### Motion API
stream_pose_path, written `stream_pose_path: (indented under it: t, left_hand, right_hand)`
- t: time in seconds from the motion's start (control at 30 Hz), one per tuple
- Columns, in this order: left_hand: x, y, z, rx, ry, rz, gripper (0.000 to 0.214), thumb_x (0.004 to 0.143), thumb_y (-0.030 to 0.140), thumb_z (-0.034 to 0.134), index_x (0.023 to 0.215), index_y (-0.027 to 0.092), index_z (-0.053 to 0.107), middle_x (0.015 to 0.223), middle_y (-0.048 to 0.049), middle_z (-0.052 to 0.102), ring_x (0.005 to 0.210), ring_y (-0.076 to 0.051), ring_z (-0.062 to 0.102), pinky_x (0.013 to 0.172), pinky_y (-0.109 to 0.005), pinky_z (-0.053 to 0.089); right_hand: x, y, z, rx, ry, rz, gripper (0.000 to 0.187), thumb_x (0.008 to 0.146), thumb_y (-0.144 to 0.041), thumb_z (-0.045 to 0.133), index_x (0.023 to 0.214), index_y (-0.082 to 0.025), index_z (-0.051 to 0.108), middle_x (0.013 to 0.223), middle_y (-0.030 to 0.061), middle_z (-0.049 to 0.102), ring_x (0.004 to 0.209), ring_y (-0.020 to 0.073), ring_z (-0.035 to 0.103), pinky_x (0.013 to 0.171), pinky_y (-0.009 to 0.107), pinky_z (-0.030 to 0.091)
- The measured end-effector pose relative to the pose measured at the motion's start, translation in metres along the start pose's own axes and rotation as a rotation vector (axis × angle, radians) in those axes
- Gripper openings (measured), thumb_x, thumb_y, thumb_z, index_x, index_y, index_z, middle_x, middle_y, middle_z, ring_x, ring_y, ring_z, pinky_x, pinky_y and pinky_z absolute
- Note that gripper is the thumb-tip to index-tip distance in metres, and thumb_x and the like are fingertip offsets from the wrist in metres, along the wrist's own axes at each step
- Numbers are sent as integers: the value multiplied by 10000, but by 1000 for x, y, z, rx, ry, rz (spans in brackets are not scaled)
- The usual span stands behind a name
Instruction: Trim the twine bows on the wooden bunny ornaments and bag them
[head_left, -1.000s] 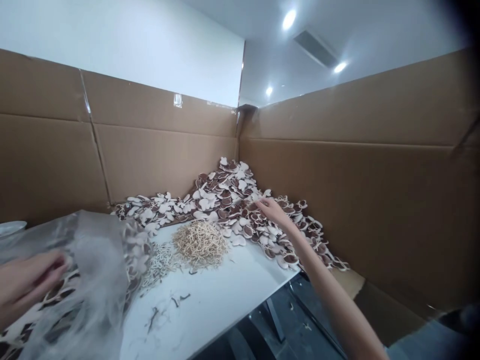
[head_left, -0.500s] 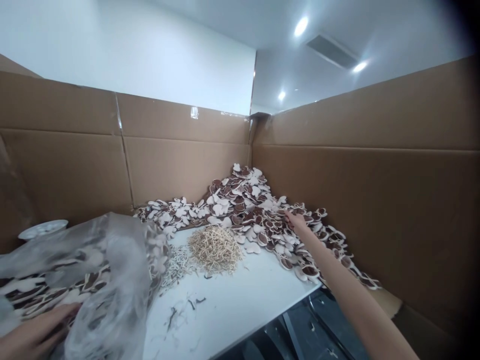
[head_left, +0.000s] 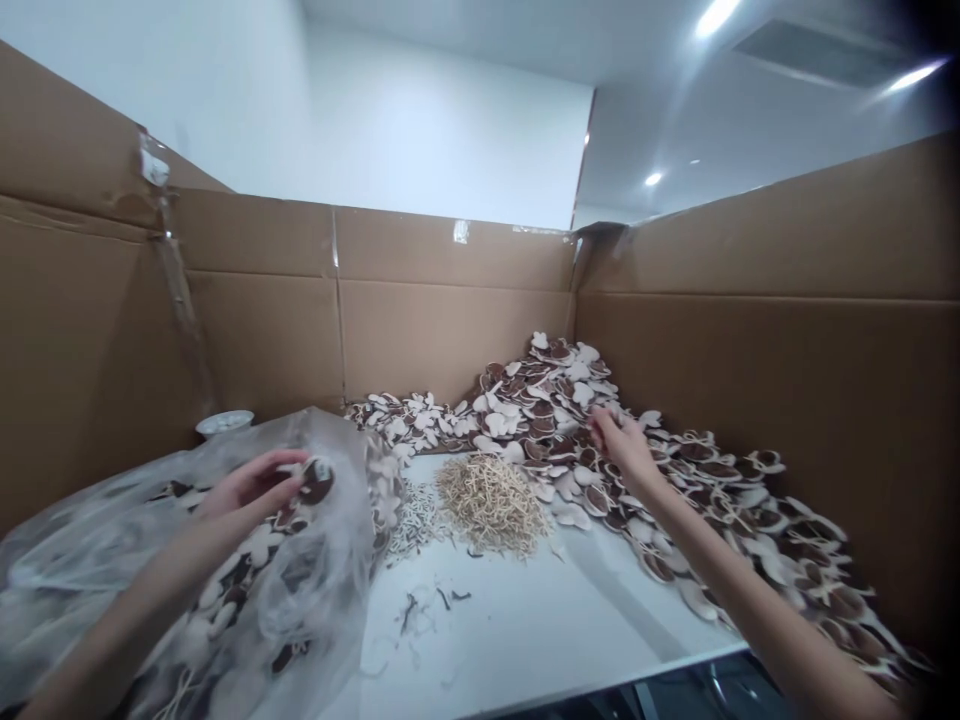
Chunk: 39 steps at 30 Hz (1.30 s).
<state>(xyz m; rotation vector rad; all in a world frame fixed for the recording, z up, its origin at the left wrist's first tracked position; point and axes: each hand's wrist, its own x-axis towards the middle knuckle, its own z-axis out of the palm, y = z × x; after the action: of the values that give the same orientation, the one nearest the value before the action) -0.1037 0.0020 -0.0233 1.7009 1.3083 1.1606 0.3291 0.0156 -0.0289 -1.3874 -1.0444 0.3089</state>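
My left hand (head_left: 259, 480) is over the clear plastic bag (head_left: 225, 560) at the lower left, with its fingers closed on a brown and white flat piece (head_left: 313, 480). The bag is full of the same pieces. My right hand (head_left: 624, 447) reaches out to the big heap of brown and white flat pieces (head_left: 570, 400) in the far corner. Its fingers are curled and pinched into the heap, and what they hold is hidden. Between my hands lies a pile of pale thin strings (head_left: 491, 500) on the white table (head_left: 540, 620).
Tall cardboard walls (head_left: 750, 350) fence the table on the left, back and right. A small white bowl (head_left: 223, 423) stands by the left wall. Dark scraps (head_left: 427, 605) and pale offcuts (head_left: 416, 520) lie on the table near the bag. More pieces spread along the right wall.
My left hand has risen from the bag's near end to its top and now pinches a piece. My right hand stays at the heap, its fingers curled tighter. The view has swung left.
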Motion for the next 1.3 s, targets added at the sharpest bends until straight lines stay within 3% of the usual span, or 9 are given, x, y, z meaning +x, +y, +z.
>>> stream_pose_path:
  t: [0.13, 0.23, 0.37, 0.6, 0.83, 1.0, 1.1, 1.23, 1.3]
  left_hand:
    - [12, 43, 45, -187, -143, 207, 322, 813, 452, 609, 1031, 221, 656, 1070, -61, 664, 929, -220, 600, 766, -290, 470]
    - [26, 61, 68, -307, -204, 337, 255, 843, 366, 596, 1056, 239, 656, 1084, -48, 665, 985, -197, 590, 803, -274, 471]
    - [40, 69, 86, -399, -168, 392, 313, 834, 292, 618, 1139, 239, 581, 976, -25, 654, 815, -135, 587, 643, -213, 465]
    - [56, 65, 91, -514, -22, 452, 295, 807, 264, 646, 1092, 235, 577, 886, 7, 594, 779, -100, 560, 648, -181, 441]
    - [63, 59, 84, -479, -2, 424, 241, 818, 308, 643, 1038, 215, 607, 824, -9, 650, 685, -93, 541, 554, -170, 384]
    - [59, 64, 86, -466, -25, 390, 225, 803, 308, 657, 1007, 222, 613, 774, 10, 657, 601, -75, 506, 507, -165, 353]
    - [58, 65, 90, -515, -33, 363, 235, 837, 371, 606, 1024, 228, 605, 783, 3, 650, 619, -93, 521, 506, -181, 369]
    - [62, 60, 93, -576, -60, 389, 335, 918, 485, 412, 1028, 229, 597, 871, -23, 623, 693, -133, 536, 515, -218, 381]
    - [62, 58, 95, -470, -98, 428, 332, 910, 486, 430, 997, 219, 607, 897, -35, 618, 722, -149, 529, 548, -233, 386]
  right_hand:
    - [-51, -57, 52, 91, -387, -170, 288, 877, -449, 568, 1051, -221, 582, 597, -38, 547, 470, 108, 438, 392, 206, 308]
    - [-85, -92, 78, 175, -577, -342, 285, 944, -453, 430, 1086, -240, 555, 620, -32, 534, 523, 118, 438, 459, 233, 326]
    - [-98, -107, 98, 311, -494, -378, 248, 949, -442, 427, 917, -225, 543, 592, -52, 444, 525, 110, 391, 481, 241, 299]
    - [-86, -100, 124, 457, -636, -319, 191, 924, -374, 489, 815, -217, 479, 581, -56, 454, 509, 99, 355, 460, 226, 256]
    - [-80, -96, 113, 448, -440, -322, 192, 929, -391, 463, 833, -227, 490, 528, -71, 369, 470, 101, 315, 434, 239, 218]
    - [-80, -98, 105, 121, -623, -394, 212, 911, -386, 497, 794, -211, 522, 532, -63, 378, 484, 102, 308, 448, 254, 204]
    - [-80, -98, 112, 179, -691, -409, 240, 907, -380, 489, 747, -202, 497, 552, -53, 395, 504, 104, 317, 462, 252, 221]
    - [-79, -97, 123, 337, -534, -374, 245, 903, -391, 482, 742, -207, 489, 541, -55, 369, 486, 107, 298, 448, 253, 212]
    - [-79, -95, 127, 353, -467, -379, 241, 905, -380, 485, 733, -210, 475, 534, -55, 372, 480, 107, 301, 443, 254, 210]
